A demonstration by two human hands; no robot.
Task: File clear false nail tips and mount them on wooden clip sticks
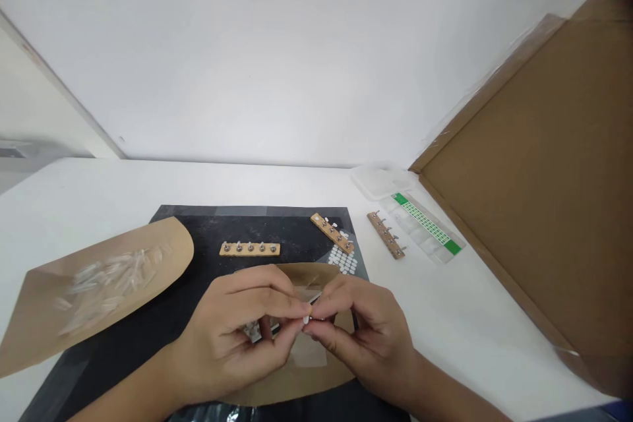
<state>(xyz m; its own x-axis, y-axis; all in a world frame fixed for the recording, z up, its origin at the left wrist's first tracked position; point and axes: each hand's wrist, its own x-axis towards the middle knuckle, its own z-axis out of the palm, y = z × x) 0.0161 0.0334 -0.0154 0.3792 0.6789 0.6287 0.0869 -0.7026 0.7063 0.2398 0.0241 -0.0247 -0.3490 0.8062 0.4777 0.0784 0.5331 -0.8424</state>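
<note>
Two hands meeting near centre over the mat: left hand (pixel 237 330) and right hand (pixel 361 330), fingertips pressed together, both pinching one tiny white nail tip (pixel 306 320). Both pinched shut on it; grip detail too small to tell more.

Three wooden strips with metal studs: strip one (pixel 250 248) lying flat, mid mat, five studs visible; strip two (pixel 332 233) angled at far right of mat, small white tips on it; strip three (pixel 386 235) off the mat to the right, on bare table.

Two brown paper sheets: big one (pixel 99 283) at left with rounded corner, holding a scatter of clear nail tips (pixel 106 280), blurred, count not readable; second sheet (pixel 297 376) directly under the hands.

One white sticker sheet (pixel 343 259) with rows of oval dots, just near of strip two.

One clear plastic tray (pixel 425 227) with green-checked label, just right of strip three. One clear lid (pixel 380 179) beyond it.

Black mat (pixel 198 224), matte, rectangular, on white table (pixel 445 316). Plain white wall (pixel 277 53) behind. Large brown cardboard panel (pixel 548 191) leaning at right, plastic film along its edge.
</note>
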